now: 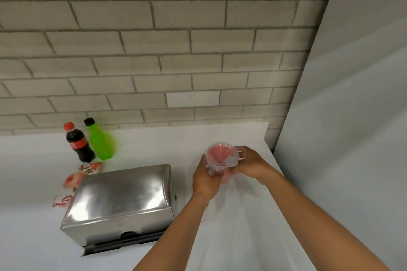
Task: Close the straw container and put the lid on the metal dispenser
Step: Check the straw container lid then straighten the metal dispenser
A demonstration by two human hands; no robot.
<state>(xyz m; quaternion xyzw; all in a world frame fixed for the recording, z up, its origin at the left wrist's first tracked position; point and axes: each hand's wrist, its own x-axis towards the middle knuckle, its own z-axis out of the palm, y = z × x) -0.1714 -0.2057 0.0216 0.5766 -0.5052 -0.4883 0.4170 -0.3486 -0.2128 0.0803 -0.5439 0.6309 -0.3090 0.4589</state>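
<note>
A clear plastic straw container [221,158] with pink straws inside stands upright on the white counter, right of centre. My left hand [206,179] wraps its left side. My right hand [251,164] grips its right side and rim, where a clear lid part shows. The metal dispenser [123,198], a shiny steel box, lies to the left with a dark slot at its front edge. Whether the container's lid is fully seated is unclear.
A cola bottle [79,144] and a green bottle [100,139] stand at the back left by the brick wall. Red-and-white packets [73,182] lie left of the dispenser. A grey wall panel [352,116] bounds the counter on the right.
</note>
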